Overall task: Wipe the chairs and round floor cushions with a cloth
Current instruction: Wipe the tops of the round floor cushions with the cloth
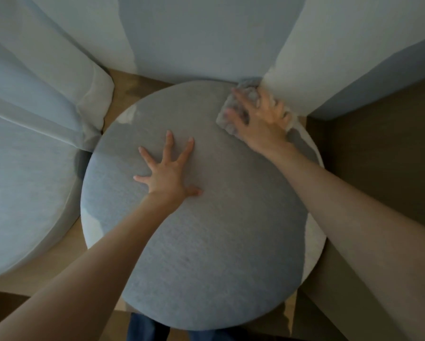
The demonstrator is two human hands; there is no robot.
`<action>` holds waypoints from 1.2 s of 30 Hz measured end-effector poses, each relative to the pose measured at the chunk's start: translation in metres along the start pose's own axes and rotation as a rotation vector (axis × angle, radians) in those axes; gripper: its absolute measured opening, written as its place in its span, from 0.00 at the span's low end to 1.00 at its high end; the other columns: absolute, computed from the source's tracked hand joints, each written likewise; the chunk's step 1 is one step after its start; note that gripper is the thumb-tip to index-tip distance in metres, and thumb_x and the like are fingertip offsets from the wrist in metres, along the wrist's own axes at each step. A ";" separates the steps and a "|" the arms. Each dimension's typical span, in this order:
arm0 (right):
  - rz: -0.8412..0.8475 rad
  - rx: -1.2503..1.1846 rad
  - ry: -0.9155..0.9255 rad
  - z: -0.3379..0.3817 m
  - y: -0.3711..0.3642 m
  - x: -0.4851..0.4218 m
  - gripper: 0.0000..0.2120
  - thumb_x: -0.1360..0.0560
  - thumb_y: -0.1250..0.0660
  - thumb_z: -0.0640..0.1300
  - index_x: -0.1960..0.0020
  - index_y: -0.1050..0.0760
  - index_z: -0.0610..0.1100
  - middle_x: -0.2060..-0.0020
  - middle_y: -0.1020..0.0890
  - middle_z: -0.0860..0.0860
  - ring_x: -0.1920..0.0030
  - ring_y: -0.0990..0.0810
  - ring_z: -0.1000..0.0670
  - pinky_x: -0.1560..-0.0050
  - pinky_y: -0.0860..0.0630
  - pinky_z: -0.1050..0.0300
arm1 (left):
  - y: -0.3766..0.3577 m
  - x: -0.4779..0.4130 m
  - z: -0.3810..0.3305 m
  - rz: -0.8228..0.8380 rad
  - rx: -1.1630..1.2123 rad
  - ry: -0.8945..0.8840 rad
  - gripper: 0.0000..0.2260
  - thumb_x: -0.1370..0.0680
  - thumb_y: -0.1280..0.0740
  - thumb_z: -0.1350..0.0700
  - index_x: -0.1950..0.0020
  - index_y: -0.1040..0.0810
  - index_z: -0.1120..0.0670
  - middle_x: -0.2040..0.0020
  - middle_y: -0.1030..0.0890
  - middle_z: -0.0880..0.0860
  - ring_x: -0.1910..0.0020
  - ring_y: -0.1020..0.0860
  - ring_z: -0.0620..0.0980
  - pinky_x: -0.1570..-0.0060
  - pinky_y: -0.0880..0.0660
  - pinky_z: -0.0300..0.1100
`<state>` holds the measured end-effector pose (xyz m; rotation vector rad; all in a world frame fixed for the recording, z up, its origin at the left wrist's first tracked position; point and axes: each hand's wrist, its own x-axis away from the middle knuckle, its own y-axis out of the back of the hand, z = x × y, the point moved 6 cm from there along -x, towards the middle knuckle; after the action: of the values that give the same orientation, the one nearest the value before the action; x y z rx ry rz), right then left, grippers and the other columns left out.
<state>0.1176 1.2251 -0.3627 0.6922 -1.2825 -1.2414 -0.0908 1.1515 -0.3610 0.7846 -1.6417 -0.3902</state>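
Note:
A round grey floor cushion (206, 242) fills the middle of the head view. My left hand (168, 169) lies flat on its top with the fingers spread wide. At the cushion's far right edge my right hand (263, 114) presses a crumpled grey cloth (231, 120) onto the fabric, fingers stretched over it. The hand hides most of the cloth; bits of it stick out above and to the left of the fingers.
A second round grey cushion (22, 193) lies at the left, partly under a pale curtain (34, 82). White walls (341, 45) form a corner behind. Wooden floor (125, 94) shows between the cushions, and a dark brown surface (391, 156) rises at the right.

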 end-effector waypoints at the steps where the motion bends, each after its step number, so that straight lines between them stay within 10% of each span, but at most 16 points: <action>1: 0.057 0.002 0.021 0.005 -0.012 -0.001 0.27 0.26 0.50 0.72 0.28 0.44 0.69 0.24 0.48 0.50 0.28 0.48 0.36 0.30 0.51 0.33 | -0.001 0.000 0.000 -0.002 -0.001 0.001 0.50 0.31 0.24 0.46 0.26 0.60 0.32 0.24 0.69 0.44 0.27 0.69 0.66 0.38 0.48 0.78; 15: -0.335 0.016 -0.027 -0.072 -0.003 0.052 0.17 0.25 0.37 0.55 0.45 0.26 0.42 0.43 0.24 0.42 0.47 0.28 0.39 0.59 0.27 0.48 | 0.000 0.003 -0.005 0.002 -0.005 0.029 0.47 0.28 0.26 0.50 0.25 0.58 0.33 0.24 0.68 0.44 0.27 0.68 0.66 0.37 0.49 0.77; 19: -0.363 -0.131 -0.150 -0.104 -0.003 0.086 0.18 0.25 0.38 0.56 0.47 0.27 0.41 0.43 0.25 0.42 0.48 0.28 0.39 0.58 0.31 0.51 | -0.001 0.004 -0.007 -0.004 -0.038 0.028 0.47 0.28 0.27 0.50 0.25 0.60 0.35 0.24 0.70 0.46 0.27 0.69 0.67 0.36 0.49 0.76; 24: -0.568 -0.048 0.186 -0.019 0.027 0.046 0.16 0.23 0.39 0.53 0.45 0.23 0.43 0.40 0.24 0.41 0.44 0.26 0.38 0.47 0.31 0.50 | -0.005 0.001 -0.004 -0.032 -0.067 0.014 0.48 0.28 0.27 0.49 0.25 0.61 0.34 0.24 0.70 0.46 0.28 0.68 0.68 0.37 0.48 0.77; 29: -0.042 0.098 0.281 0.062 -0.019 -0.004 0.28 0.29 0.39 0.68 0.32 0.33 0.58 0.23 0.44 0.49 0.28 0.45 0.33 0.31 0.47 0.35 | -0.007 -0.002 -0.002 -0.052 -0.091 0.020 0.48 0.29 0.27 0.47 0.25 0.62 0.33 0.25 0.70 0.46 0.27 0.68 0.68 0.37 0.48 0.77; 36: -0.133 0.208 0.247 0.030 -0.023 -0.008 0.27 0.28 0.34 0.59 0.32 0.32 0.51 0.26 0.37 0.47 0.31 0.38 0.36 0.39 0.40 0.42 | -0.010 -0.005 0.001 -0.059 -0.091 0.012 0.49 0.29 0.27 0.47 0.26 0.63 0.32 0.25 0.71 0.45 0.28 0.69 0.67 0.37 0.49 0.78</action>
<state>0.0846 1.2340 -0.3794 1.0618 -1.1828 -1.0976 -0.0890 1.1473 -0.3715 0.7666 -1.5815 -0.4972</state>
